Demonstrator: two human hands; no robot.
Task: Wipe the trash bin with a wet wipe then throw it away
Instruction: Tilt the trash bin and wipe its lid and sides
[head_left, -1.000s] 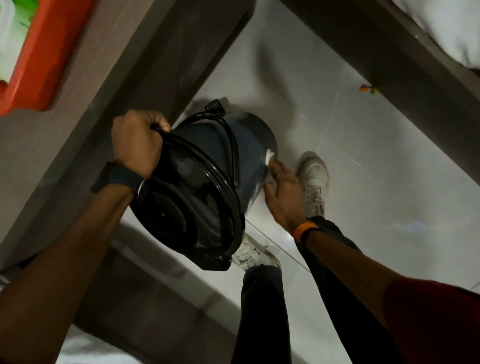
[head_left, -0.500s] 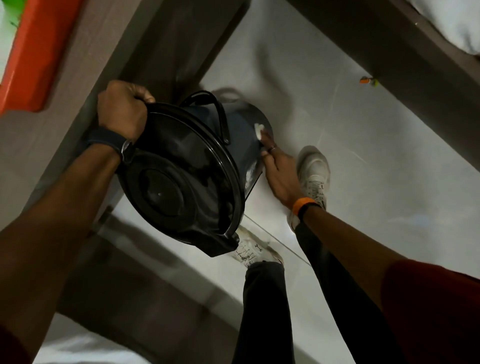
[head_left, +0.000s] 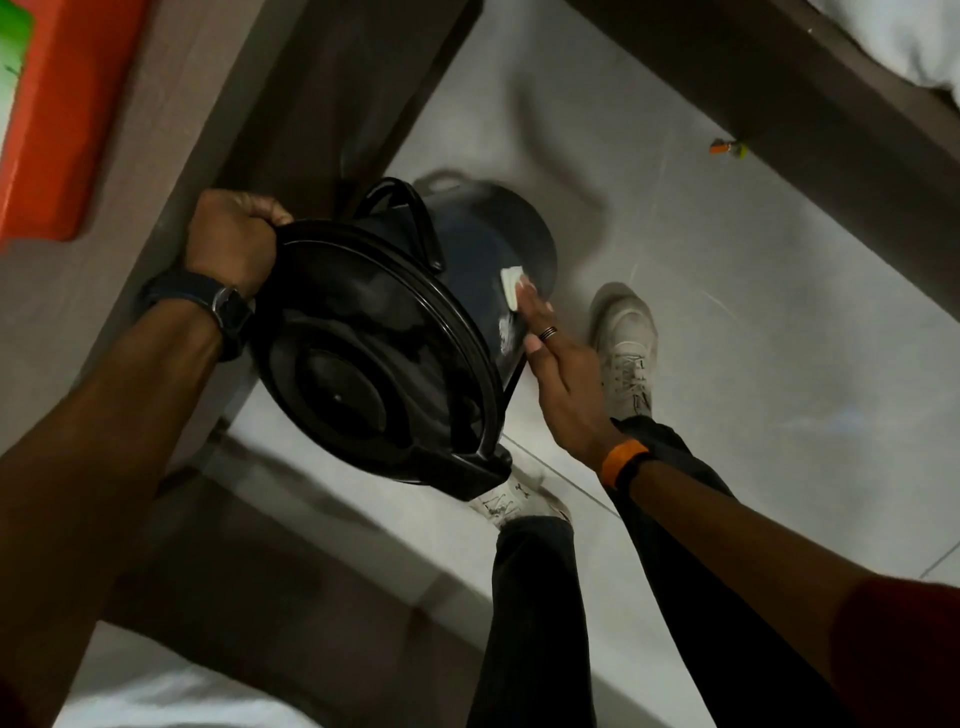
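Head view: dark round plastic trash bin (head_left: 483, 249) held tilted in the air above the pale tiled floor (head_left: 753, 364), lid toward camera. Left hand (head_left: 231, 239) clenched on the lid's rim at upper left. Right hand (head_left: 563, 384) flat, fingers together, pressing a small white wet wipe (head_left: 511, 286) against the bin's side wall. White sneakers (head_left: 626, 348) below.

One trash bin (head_left: 478, 249), one wet wipe (head_left: 510, 283), two hands, two white shoes.
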